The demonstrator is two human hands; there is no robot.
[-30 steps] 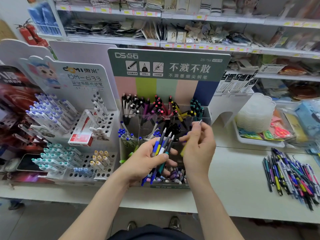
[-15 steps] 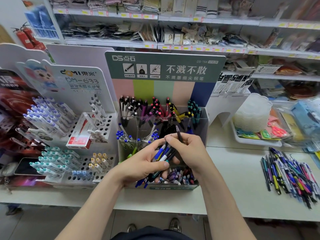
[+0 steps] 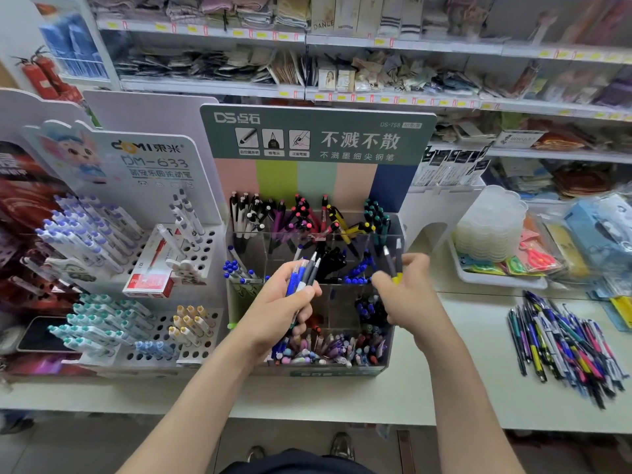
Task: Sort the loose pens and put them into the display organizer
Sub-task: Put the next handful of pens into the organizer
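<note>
Inspection found both hands over the clear display organizer (image 3: 318, 179), which stood on the white counter (image 3: 461, 398). The left hand (image 3: 273, 306) gripped a bundle of pens (image 3: 305, 273), tips upward, in front of the middle compartments. The right hand (image 3: 408, 295) pinched two pens (image 3: 390, 261) above the organizer's right-hand side, apart from the bundle. The loose pens (image 3: 564, 343) lay heaped on the counter, well to the right.

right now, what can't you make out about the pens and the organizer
- Head view: the left hand covers the lower half of its bundle of pens, so their count is unclear.
- The right hand and its picked pens are motion-blurred: one or two, cannot tell.
- Both hands hide the middle compartments of the organizer.
- The loose pile is too smeared to count.
</note>
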